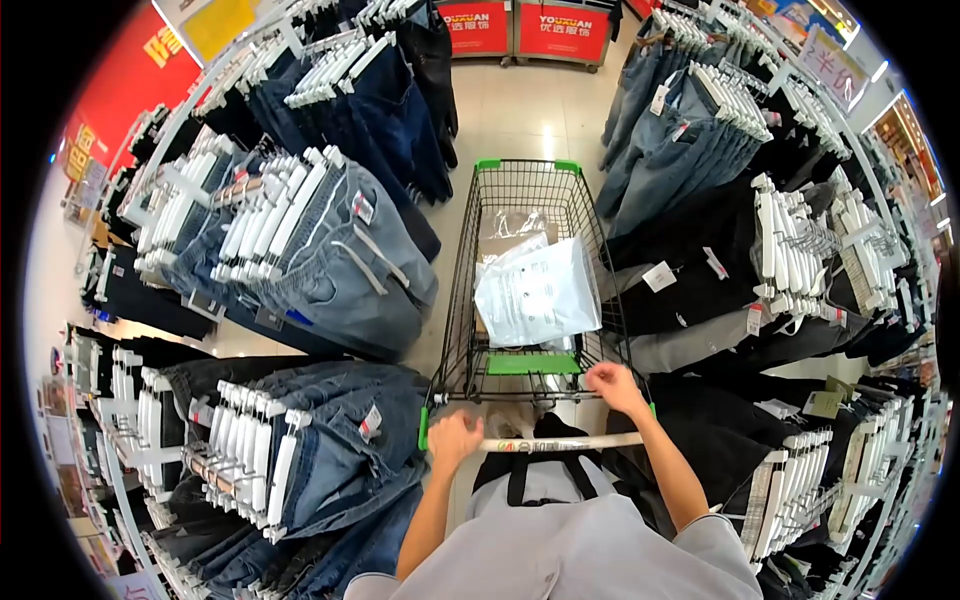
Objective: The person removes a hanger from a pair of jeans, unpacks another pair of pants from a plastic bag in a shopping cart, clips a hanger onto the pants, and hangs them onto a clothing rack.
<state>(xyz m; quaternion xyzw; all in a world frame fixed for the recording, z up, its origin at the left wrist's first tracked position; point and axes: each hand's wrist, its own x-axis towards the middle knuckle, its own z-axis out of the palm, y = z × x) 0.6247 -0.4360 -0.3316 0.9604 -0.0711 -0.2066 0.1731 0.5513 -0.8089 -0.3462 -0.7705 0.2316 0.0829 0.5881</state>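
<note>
A wire shopping cart [462, 260] with green corners stands in front of me. Its pale handle bar [560, 442] runs across at my waist. My left hand [455, 437] is wrapped round the bar's left end. Above the right part of the bar, near the basket's rear edge, is my right hand [615, 387], its fingers curled; whether anything is in them is too small to tell. Inside the basket lie white plastic packages [538, 295] with dark print, and a clear bag [515, 228] behind them.
Racks of blue jeans [340, 260] on white hangers line the left side. More jeans [680, 150] and black trousers [690, 280] hang on the right. A tiled aisle [530, 110] runs ahead towards red bins [562, 33].
</note>
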